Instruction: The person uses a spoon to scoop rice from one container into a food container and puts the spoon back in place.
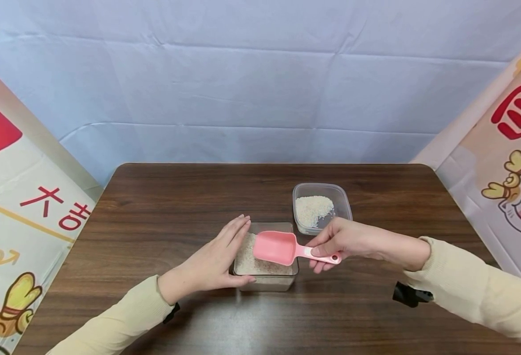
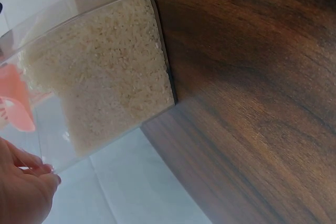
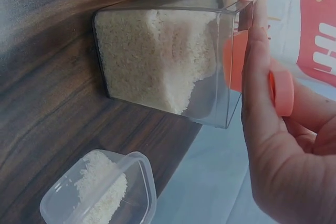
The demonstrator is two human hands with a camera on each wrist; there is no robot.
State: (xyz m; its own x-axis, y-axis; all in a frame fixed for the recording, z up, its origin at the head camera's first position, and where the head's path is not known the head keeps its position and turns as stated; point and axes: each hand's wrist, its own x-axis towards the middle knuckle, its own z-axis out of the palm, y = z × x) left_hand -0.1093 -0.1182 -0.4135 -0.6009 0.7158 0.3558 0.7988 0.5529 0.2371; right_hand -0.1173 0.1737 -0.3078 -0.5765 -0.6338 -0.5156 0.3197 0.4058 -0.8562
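Note:
A clear, dark-tinted box of rice [image 1: 266, 283] stands near the table's middle. My left hand [image 1: 213, 259] is at its left side, fingers straight along the rim and thumb at the front edge. In the left wrist view, the fingertips [image 2: 48, 169] show right at the rim. My right hand [image 1: 331, 241] grips the handle of a pink scoop [image 1: 274, 247], thumb on top. The scoop's bowl lies level over the box opening, and no rice shows in it. Seen from the right wrist, the rice [image 3: 142, 59] slopes below the rim and the scoop handle [image 3: 282, 93] pokes out past my fingers.
Behind and right of the box, a shallow clear plastic tub [image 1: 342, 199] holds a smaller heap of white rice [image 1: 313, 209], close to my right wrist. The dark wooden table [image 1: 176, 197] ends at a pale cloth backdrop [image 1: 242, 98]. Printed cloths hang at both sides.

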